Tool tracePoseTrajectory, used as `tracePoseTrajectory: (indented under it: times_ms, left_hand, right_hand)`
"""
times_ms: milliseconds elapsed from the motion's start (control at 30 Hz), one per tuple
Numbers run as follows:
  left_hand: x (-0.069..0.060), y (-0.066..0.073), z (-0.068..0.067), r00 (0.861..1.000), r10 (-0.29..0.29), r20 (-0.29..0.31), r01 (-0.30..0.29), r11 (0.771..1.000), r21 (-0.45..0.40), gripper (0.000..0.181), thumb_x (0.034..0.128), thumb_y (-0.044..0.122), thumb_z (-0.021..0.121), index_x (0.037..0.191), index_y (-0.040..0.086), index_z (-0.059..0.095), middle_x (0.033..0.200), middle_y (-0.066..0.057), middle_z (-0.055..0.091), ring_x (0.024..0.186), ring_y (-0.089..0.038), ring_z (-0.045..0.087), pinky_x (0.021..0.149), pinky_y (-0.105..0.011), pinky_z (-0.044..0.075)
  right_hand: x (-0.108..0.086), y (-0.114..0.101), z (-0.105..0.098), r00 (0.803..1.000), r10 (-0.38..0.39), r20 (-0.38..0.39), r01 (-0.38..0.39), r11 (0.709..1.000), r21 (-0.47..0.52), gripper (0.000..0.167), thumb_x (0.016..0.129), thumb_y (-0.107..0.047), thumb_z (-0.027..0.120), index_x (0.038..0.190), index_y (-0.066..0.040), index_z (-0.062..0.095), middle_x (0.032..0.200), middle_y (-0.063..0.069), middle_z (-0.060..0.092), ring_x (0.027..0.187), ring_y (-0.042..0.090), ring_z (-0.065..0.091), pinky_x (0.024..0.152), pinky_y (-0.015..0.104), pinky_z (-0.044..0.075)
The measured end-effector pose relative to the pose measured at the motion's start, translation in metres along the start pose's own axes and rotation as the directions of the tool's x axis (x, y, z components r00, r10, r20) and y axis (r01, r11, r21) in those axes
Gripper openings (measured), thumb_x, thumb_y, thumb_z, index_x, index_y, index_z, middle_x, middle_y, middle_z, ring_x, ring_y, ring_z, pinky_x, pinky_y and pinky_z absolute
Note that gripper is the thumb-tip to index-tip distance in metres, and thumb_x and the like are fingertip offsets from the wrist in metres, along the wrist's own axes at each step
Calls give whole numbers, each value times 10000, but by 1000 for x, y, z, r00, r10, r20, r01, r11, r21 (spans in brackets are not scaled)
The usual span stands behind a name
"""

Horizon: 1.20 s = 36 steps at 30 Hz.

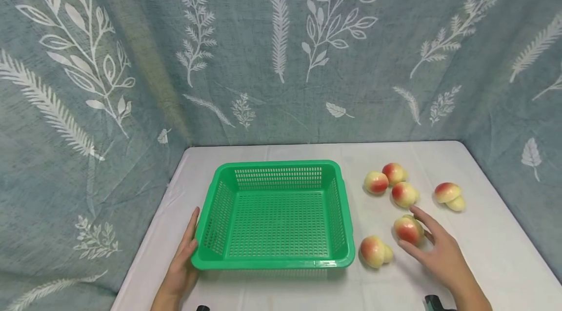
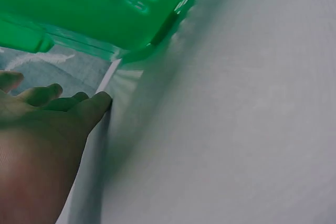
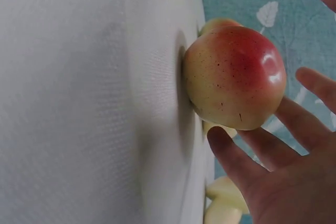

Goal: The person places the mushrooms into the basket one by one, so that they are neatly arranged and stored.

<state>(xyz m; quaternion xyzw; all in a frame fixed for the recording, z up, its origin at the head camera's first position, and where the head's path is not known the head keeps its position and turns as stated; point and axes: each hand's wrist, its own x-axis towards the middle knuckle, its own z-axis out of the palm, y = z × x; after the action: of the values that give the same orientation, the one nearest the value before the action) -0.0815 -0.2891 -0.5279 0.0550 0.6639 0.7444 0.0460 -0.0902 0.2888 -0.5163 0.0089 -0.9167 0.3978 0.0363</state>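
Note:
A green plastic basket with slotted walls stands on the table, its inside bare. At its left side is my left hand, fingers extended along the rim; in the left wrist view this hand lies below the basket's edge. My right hand reaches around a red-and-yellow toy mushroom, thumb and fingers spread on either side of its cap. In the right wrist view, the mushroom's shiny cap sits beside the loosely spread fingers of my right hand; firm contact cannot be made out.
Another mushroom lies by the basket's front right corner. Farther back is a cluster of mushrooms, with one more mushroom to the right. A white cloth covers the table; a leaf-patterned curtain hangs behind it.

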Motion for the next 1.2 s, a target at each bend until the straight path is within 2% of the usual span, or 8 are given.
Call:
tracePoseTrajectory:
  times_ms: [67, 267, 400, 533, 633, 767, 900, 1200]
  left_hand:
    - [0, -2, 1, 1000, 5, 0, -5, 1000, -14, 723, 1128, 285, 325, 1762, 281, -22, 1825, 3, -69, 1650, -120, 38, 1139, -155, 304]
    - [-1, -6, 2, 998, 43, 37, -41, 997, -61, 698, 1138, 263, 278, 1760, 261, -39, 1823, 57, -79, 1633, -31, 5, 1183, -153, 243]
    - [-2, -8, 4, 997, 55, 54, -50, 995, -90, 677, 1145, 268, 244, 1760, 266, -38, 1822, 100, -43, 1609, 37, 45, 1185, -145, 239]
    - [0, -10, 6, 997, 57, 59, -49, 992, -120, 667, 1143, 293, 226, 1762, 284, -23, 1818, 141, -7, 1598, 66, 67, 1189, -142, 235]
    - [1, -11, 6, 994, 73, 79, -62, 989, -135, 668, 1137, 297, 210, 1761, 293, -29, 1819, 128, -29, 1604, 55, 52, 1196, -149, 232]
    - [2, -12, 5, 991, 91, 94, -77, 987, -143, 670, 1131, 296, 203, 1761, 305, -25, 1820, 121, -34, 1605, 50, 66, 1193, -155, 246]
    - [2, -13, 5, 989, 105, 108, -87, 983, -162, 671, 1130, 288, 196, 1761, 300, -32, 1820, 122, -37, 1608, 42, 61, 1195, -161, 247]
    - [0, -14, 7, 995, 69, 74, -59, 990, -131, 675, 1129, 323, 215, 1761, 317, -20, 1820, 125, -22, 1610, 36, 64, 1183, -160, 259]
  right_hand:
    - [0, 0, 1, 1000, -5, -6, 5, 1000, -17, 917, 911, -414, 907, 1658, -152, 445, 1625, 194, 492, 1461, 427, 463, 1047, 66, 385]
    - [1, 4, 5, 1000, -15, -14, 15, 1000, -19, 866, 901, -355, 923, 1619, -129, 494, 1611, 228, 499, 1466, 491, 454, 1098, 644, 451]
    - [4, 8, 7, 1000, -26, -3, 26, 1000, -8, 816, 909, -329, 916, 1598, -134, 526, 1623, 225, 489, 1473, 522, 434, 1088, 723, 429]
    - [6, 10, 8, 998, -60, -15, 59, 998, -36, 715, 917, -302, 911, 1539, -135, 600, 1620, 207, 502, 1464, 510, 455, 1074, 678, 453]
    - [7, 12, 8, 995, -91, -32, 89, 994, -66, 651, 918, -285, 910, 1497, -144, 647, 1610, 184, 523, 1442, 491, 490, 1110, 347, 497]
    - [8, 14, 8, 991, -116, -64, 110, 990, -88, 628, 906, -264, 919, 1474, -158, 672, 1574, 151, 572, 1419, 406, 536, 954, -10, 320]
    - [9, 15, 9, 992, -96, -81, 90, 993, -72, 648, 896, -247, 928, 1479, -148, 662, 1532, 140, 610, 1402, 337, 545, 946, -27, 311]
    - [7, 12, 6, 996, 57, -66, -55, 998, 26, 694, 911, -358, 913, 1506, -137, 632, 1509, 176, 608, 1397, 424, 527, 910, -27, 342]
